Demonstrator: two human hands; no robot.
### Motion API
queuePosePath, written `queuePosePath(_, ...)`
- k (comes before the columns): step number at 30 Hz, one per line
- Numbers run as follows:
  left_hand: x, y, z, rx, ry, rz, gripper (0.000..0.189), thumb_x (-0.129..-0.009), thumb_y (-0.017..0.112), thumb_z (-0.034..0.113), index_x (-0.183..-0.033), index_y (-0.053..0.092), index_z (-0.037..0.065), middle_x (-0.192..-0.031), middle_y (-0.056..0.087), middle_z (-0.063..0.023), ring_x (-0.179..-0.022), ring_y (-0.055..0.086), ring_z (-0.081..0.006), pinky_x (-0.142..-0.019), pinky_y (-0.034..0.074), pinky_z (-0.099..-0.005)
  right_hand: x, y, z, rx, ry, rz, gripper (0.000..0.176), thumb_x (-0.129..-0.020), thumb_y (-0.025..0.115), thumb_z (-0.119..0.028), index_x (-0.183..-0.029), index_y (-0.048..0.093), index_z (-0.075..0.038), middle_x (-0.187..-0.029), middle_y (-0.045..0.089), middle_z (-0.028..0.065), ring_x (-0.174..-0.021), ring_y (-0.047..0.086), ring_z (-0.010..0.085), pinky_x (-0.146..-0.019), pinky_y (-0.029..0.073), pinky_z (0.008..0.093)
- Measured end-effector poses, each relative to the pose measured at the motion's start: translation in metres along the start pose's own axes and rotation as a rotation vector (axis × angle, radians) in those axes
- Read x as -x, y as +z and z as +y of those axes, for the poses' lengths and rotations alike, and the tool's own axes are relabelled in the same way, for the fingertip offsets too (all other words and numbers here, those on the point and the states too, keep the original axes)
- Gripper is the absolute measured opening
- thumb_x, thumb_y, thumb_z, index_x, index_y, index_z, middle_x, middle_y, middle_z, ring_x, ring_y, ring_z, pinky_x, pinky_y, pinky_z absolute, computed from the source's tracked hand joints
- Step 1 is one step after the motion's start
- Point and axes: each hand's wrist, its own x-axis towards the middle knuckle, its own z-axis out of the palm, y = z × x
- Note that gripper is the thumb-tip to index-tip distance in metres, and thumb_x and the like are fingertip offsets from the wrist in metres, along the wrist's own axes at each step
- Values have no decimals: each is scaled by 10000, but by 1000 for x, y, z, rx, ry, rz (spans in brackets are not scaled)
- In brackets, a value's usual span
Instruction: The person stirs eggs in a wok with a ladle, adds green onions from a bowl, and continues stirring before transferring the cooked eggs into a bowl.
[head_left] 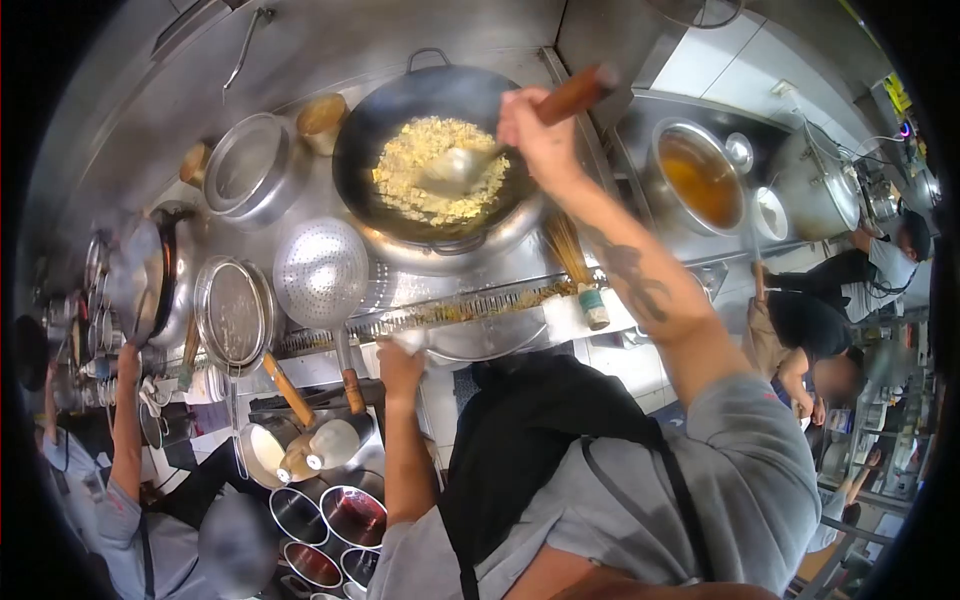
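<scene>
A large black wok (355, 165) holds yellow and white crumbled food (430, 150), which looks like egg and rice. My right hand (535, 135) is wrapped round the wooden handle of a metal ladle (455, 172), whose bowl rests in the food. The ladle is slightly blurred. Below the wok, at the counter's front edge, my left hand (400, 368) is closed on a white cloth (410, 341). A perforated strainer (320, 273) lies left of the wok, its wooden handle close to my left hand.
A pot of orange-brown liquid (702, 180) stands at right. Left are a metal basin (248, 165), a mesh sieve (232, 312) and another wok. Several sauce containers (312, 563) sit at lower left. A bamboo brush (567, 245) lies by the stove. Co-workers stand on both sides.
</scene>
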Motion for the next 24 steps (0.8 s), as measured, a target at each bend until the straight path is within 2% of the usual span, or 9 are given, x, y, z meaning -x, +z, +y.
queuePosePath(1, 5, -16, 24, -12, -144, -46, 818, -707, 703, 253, -1278, 252, -123, -1071, 521, -323, -981, 568, -437, -839, 482, -451, -2, -7, 7, 26, -31, -59, 224, -864, 616, -130, -677, 517, -58, -584, 513, 3, -524, 481, 83, -485, 386, 245)
queuePosePath(7, -4, -21, 28, -180, -173, -139, 805, -671, 717, 251, -1246, 280, -105, -1025, 562, -270, -956, 584, -425, -836, 493, -450, 26, -37, -28, -34, -138, -112, 200, -887, 615, -169, -749, 530, -51, -633, 510, 14, -575, 494, 108, -568, 431, 258)
queuePosePath(8, -7, -29, 26, -200, -130, -154, 750, -663, 719, 252, -1206, 332, -91, -1003, 574, -260, -946, 589, -415, -829, 493, -448, 43, -48, -23, 71, -72, -116, 238, -898, 598, -181, -709, 525, -56, -639, 498, 2, -589, 488, 101, -583, 424, 254)
queuePosePath(11, -45, -75, 31, -290, -16, -101, 514, -668, 700, 245, -1039, 493, -43, -917, 609, -232, -894, 605, -392, -793, 494, -446, 79, -88, 17, 355, -366, -229, 135, -797, 666, -46, -780, 533, -34, -894, 489, 76, -771, 501, 156, -628, 418, 255)
queuePosePath(14, -114, -116, 92, -251, 148, 204, 201, -733, 616, 178, -784, 600, -16, -805, 617, -228, -769, 602, -399, -705, 481, -474, 132, -115, 32, 379, 1, -351, 365, -734, 698, 21, -1049, 549, -89, -946, 421, 52, -853, 461, 162, -756, 417, 245)
queuePosePath(16, -162, -127, 169, 57, 455, 275, 148, -764, 567, 143, -734, 634, 14, -722, 616, -199, -712, 595, -381, -647, 463, -482, 146, -121, 25, 467, -75, -474, 408, -736, 699, 24, -1100, 552, -86, -899, 444, 59, -838, 480, 183, -766, 443, 269)
queuePosePath(19, -222, -108, 270, 59, 530, -9, 242, -794, 572, 246, -798, 667, 23, -777, 636, -205, -770, 623, -363, -691, 484, -420, 165, -131, 28, 346, 112, -719, 445, -729, 699, 17, -1134, 539, -75, -940, 502, 92, -872, 532, 234, -772, 463, 334)
queuePosePath(21, -278, -53, 286, -100, 669, 17, 253, -792, 586, 266, -813, 683, 34, -824, 645, -206, -816, 628, -352, -739, 489, -408, 169, -135, 30, 325, 151, -828, 478, -718, 703, 11, -1155, 528, -74, -967, 529, 112, -894, 556, 273, -772, 470, 366)
queuePosePath(24, -319, -10, 316, -175, 535, -207, 280, -785, 595, 274, -848, 687, 17, -895, 652, -208, -896, 626, -344, -798, 484, -406, 165, -143, 33, 358, 92, -877, 534, -692, 712, 7, -1178, 508, -81, -990, 544, 133, -915, 568, 326, -766, 471, 389)
